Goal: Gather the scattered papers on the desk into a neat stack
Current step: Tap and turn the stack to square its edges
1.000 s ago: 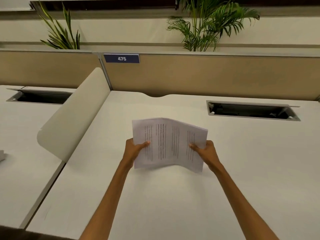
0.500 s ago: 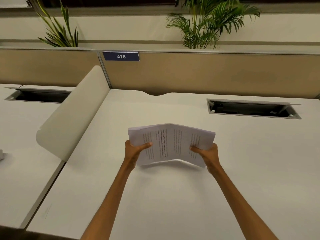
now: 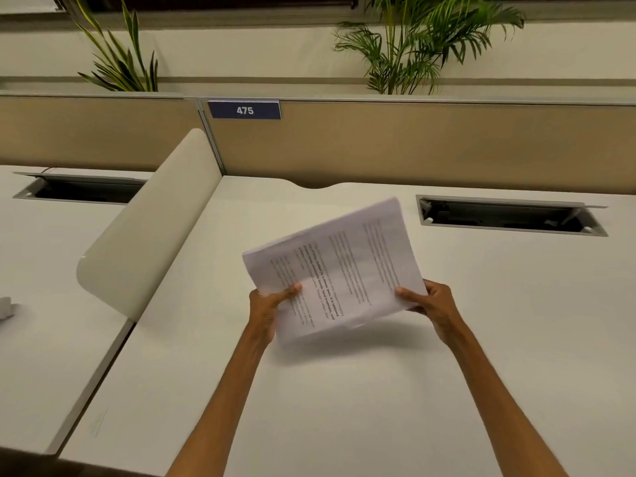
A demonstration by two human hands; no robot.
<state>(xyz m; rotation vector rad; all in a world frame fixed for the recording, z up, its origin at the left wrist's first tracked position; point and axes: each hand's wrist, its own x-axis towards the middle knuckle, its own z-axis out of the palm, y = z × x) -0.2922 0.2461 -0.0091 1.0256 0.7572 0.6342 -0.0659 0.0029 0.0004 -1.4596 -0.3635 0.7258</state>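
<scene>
A stack of white printed papers (image 3: 344,266) hangs in the air above the middle of the white desk (image 3: 344,407), tilted with its far right corner raised. My left hand (image 3: 266,313) grips the stack's near left edge, thumb on top. My right hand (image 3: 433,304) grips the near right edge, thumb on the top sheet. The stack casts a shadow on the desk beneath it. No loose sheets show elsewhere on the desk.
A curved beige divider (image 3: 148,232) stands along the desk's left side. A cable cutout (image 3: 509,216) lies open at the back right, another cutout (image 3: 79,191) on the neighbouring desk. A tan partition (image 3: 447,146) with a "475" label (image 3: 244,110) closes the back.
The stack, held upright and bowed between both hands, has been turned and laid back, its far right corner swinging up and away. Both hands kept their grip.
</scene>
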